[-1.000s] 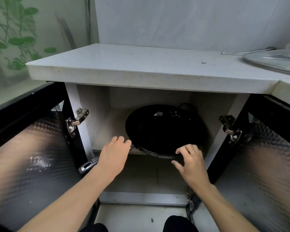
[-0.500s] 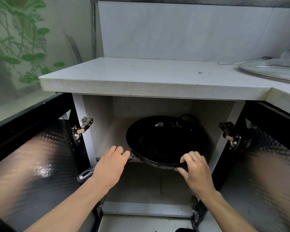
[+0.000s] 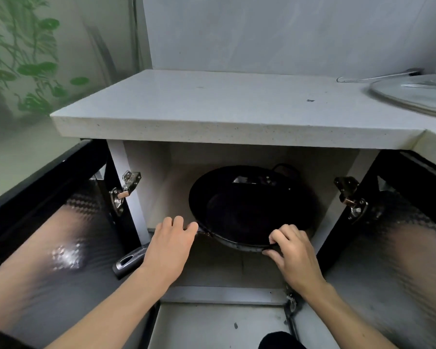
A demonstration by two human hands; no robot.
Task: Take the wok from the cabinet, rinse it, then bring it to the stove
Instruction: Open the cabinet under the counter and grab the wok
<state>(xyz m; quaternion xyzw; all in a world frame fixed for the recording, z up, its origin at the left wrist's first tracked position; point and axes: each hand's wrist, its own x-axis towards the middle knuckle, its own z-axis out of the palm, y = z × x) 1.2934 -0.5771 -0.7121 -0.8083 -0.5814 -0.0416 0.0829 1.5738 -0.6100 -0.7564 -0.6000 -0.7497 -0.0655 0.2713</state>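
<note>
Round black wok (image 3: 247, 210) on the cabinet shelf (image 3: 169, 197) front edge, glossy dark metal, left hand (image 3: 169, 248) wrapped over its long handle (image 3: 129, 260), right hand (image 3: 295, 253) pinching the front rim, speckled white stone worktop (image 3: 212, 107) above.

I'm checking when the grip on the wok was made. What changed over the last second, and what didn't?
The right hand went from reaching toward the wok to pinching its front rim, fingers over the edge and thumb beneath. The left hand stayed on the long handle where it joins the rim. The wok stayed on the cabinet shelf, both doors open.
</note>
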